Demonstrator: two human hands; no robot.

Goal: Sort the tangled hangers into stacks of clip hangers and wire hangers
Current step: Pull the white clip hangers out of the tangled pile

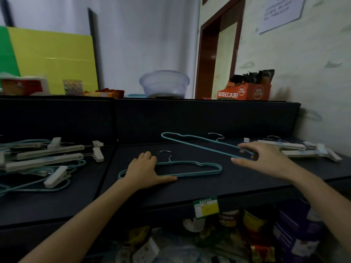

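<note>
Head view: on the ledge behind the dark shelf (190,186) stands a translucent plastic bowl (164,84); I cannot tell what is in it. Near the ledge's right end an open orange box (245,93) holds dark snack packets (254,75), and its front reads "草原红太阳". A green and yellow label (206,206) hangs on the front edge of the shelf, its writing too small to read.

1 teal flat wire hanger (199,168) lies in the middle of the shelf. The left hand (145,168) lies on its left part, thumb straight along the lower bar and fingers bent over the upper bar; I cannot tell if it grips or only presses. The right hand (266,158) holds the right end of a second wire hanger (199,144) loosely between thumb and spread fingers, near the back edge. A tangled heap (41,160) of both kinds covers the left end. White clip hangers (292,149) lie together at the back right corner.
</note>
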